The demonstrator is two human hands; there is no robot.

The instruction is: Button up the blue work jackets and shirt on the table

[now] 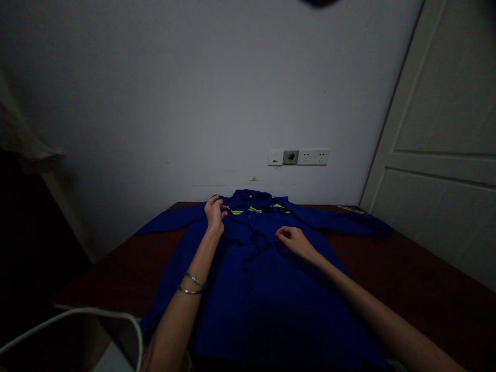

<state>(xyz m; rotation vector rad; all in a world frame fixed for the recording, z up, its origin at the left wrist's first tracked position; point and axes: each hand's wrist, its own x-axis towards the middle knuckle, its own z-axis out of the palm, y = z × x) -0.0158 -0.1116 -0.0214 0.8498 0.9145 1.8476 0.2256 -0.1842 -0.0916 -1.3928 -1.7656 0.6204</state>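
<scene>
A blue jacket (271, 289) with yellow-green stripes across the chest lies spread on the table, its collar towards the wall and its sleeves stretched out to both sides. Over the left side of its chest, near the shoulder, is my left hand (216, 213), fingers loosely bent and apart, with nothing visible in it. My right hand (295, 239) is over the right front of the jacket, its thumb and fingers drawn together. What those fingertips hold, if anything, cannot be made out. The jacket's front is wrinkled between my hands.
The dark reddish-brown table (116, 274) stands against a pale wall (174, 103) with a row of sockets (313, 157). A white panelled door (442, 222) is at the right. A white cable (96, 311) loops at the lower left, near my left forearm.
</scene>
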